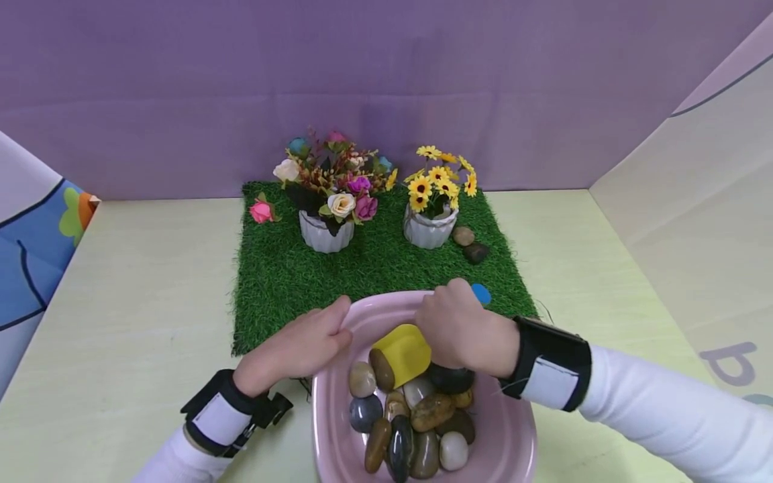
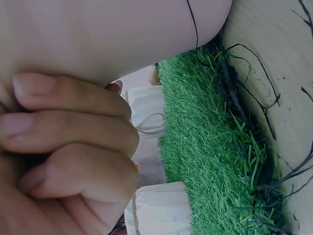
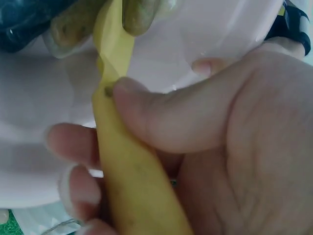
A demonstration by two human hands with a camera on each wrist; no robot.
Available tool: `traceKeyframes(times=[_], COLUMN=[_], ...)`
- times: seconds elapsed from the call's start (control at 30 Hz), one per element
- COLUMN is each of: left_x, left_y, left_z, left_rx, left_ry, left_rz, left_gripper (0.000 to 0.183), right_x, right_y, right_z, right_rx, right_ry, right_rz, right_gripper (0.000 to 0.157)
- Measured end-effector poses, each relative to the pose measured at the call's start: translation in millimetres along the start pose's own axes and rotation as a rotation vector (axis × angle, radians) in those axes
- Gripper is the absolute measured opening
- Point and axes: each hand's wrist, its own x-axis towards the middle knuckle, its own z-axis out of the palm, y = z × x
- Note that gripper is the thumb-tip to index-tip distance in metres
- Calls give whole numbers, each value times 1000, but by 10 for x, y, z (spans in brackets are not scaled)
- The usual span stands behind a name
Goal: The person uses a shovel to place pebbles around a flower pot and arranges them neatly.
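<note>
My right hand [image 1: 461,325] grips the yellow handle of a toy shovel [image 3: 129,176], thumb along one side and fingers round the other. The shovel's yellow blade [image 1: 407,352] is down inside a pink basin [image 1: 513,429], with a brown stone [image 1: 382,369] against its edge. Several smooth stones in brown, black, grey and white fill the basin's middle, such as a mottled brown stone [image 1: 432,411]. At the basin's left rim my left hand [image 1: 304,345] holds on, thumb at the rim and fingers [image 2: 73,127] curled beneath it against the outer wall.
Behind the basin lies a green turf mat [image 1: 272,282]. On it stand a white pot of mixed flowers [image 1: 326,231] and a white pot of yellow flowers [image 1: 429,229]. Two small stones [image 1: 476,252] lie right of that pot; a pink flower [image 1: 262,211] lies at the left.
</note>
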Motion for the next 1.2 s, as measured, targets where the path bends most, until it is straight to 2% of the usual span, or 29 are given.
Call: traceKeyframes(times=[0.33,0.6,0.9,1.03,1.2], left_x=[-5,2,0,-1,1], left_y=[-14,-9,-17,-17,-7], left_z=[3,1,4,3,2], left_rx=[-4,-3,10,2,4], left_ry=[0,5,15,12,5], left_rz=[16,17,8,9,12], left_gripper=[5,5,7,6,6], right_x=[59,129,137,145,142], right_y=[7,53,86,109,89], right_z=[101,142,199,179,158], right_rx=[28,155,204,233,293], right_ry=[-13,-79,-43,-80,-143], right_rz=[-8,-8,-80,-93,-86], right_gripper=[35,26,31,20,24])
